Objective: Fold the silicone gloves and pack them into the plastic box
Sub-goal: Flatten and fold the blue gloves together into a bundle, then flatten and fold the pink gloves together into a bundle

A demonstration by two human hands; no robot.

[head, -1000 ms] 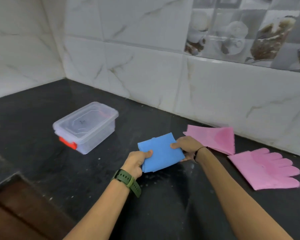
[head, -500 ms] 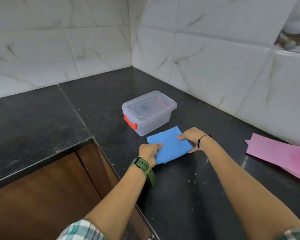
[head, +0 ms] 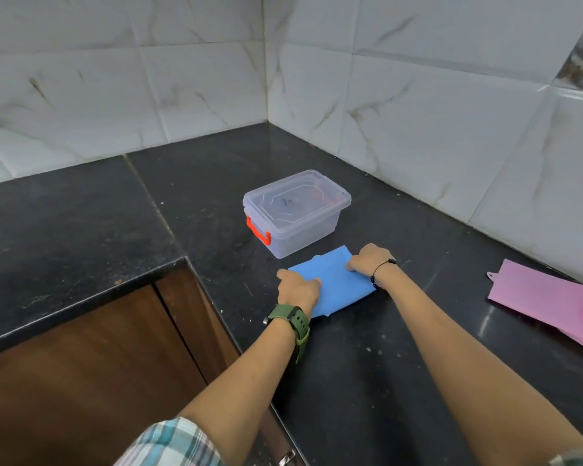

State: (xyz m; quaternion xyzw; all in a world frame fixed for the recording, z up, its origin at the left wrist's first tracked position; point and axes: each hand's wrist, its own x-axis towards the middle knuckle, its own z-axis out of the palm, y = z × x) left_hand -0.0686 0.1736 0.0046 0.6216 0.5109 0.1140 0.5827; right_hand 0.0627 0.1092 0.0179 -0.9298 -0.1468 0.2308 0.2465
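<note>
A folded blue silicone glove (head: 337, 286) lies flat on the black counter just in front of the clear plastic box (head: 296, 211). The box has its lid on and an orange latch on its near-left end. My left hand (head: 298, 289) grips the glove's left edge, with a green watch on that wrist. At the glove's far right corner my right hand (head: 369, 258) pinches it, a thin black bracelet on the wrist. A pink silicone glove (head: 549, 297) lies at the right edge of the view, partly cut off.
The black stone counter (head: 367, 364) forms an L against white marble-look tiled walls (head: 435, 105) that meet in a corner behind the box. A wooden cabinet front (head: 91, 371) drops away at lower left, past the counter's inner edge.
The view has swung left, so the box now sits near the middle and most of the pink gloves have left the frame. Both hands have carried the blue glove to just before the box.
</note>
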